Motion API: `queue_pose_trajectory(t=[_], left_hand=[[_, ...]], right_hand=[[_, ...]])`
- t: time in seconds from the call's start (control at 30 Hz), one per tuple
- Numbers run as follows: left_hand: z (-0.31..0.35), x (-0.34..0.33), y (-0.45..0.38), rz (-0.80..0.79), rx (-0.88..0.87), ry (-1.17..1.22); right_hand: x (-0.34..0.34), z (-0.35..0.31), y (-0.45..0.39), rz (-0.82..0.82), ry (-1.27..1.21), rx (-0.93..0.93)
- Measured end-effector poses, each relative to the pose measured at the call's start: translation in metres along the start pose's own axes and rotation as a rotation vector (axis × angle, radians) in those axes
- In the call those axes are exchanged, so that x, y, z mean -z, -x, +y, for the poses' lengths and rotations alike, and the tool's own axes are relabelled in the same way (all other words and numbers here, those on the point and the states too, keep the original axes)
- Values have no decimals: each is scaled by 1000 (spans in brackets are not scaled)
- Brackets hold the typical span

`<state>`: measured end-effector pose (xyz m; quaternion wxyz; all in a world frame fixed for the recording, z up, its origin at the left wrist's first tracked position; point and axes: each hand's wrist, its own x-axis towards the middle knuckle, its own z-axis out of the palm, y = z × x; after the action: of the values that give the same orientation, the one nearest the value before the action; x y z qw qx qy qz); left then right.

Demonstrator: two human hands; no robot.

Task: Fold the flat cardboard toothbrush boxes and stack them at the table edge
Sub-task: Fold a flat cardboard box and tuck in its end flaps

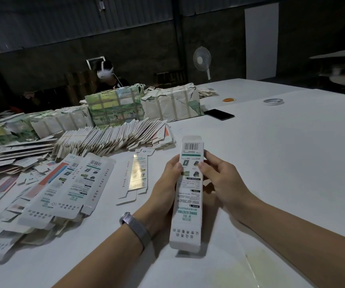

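Cardboard box (188, 194) between both hands' grip.

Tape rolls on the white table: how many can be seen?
2. A white tape roll lies far right on the table. A smaller orange roll lies to its left, behind the black phone. The bundles may hide more.

Dim room: dark wall (146, 44), white door (261, 40), standing fan (202, 58), white table (292, 152).

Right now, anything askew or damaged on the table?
Yes. The wrapped bundle at the far side has torn white paper. The flat boxes at left lie in a loose, skewed heap, not a stack. The box held by both hands looks intact.
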<state>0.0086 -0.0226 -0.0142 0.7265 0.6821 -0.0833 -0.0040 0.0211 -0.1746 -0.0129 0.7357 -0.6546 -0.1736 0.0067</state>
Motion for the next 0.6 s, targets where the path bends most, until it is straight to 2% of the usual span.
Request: queue_pose_trajectory(t=[0.23, 0.6], left_hand=[[-1, -1, -1, 44, 8, -75], [-1, -6, 2, -16, -19, 33]], right_hand=[[6, 0, -5, 16, 4, -38], [12, 1, -8, -17, -132, -34]])
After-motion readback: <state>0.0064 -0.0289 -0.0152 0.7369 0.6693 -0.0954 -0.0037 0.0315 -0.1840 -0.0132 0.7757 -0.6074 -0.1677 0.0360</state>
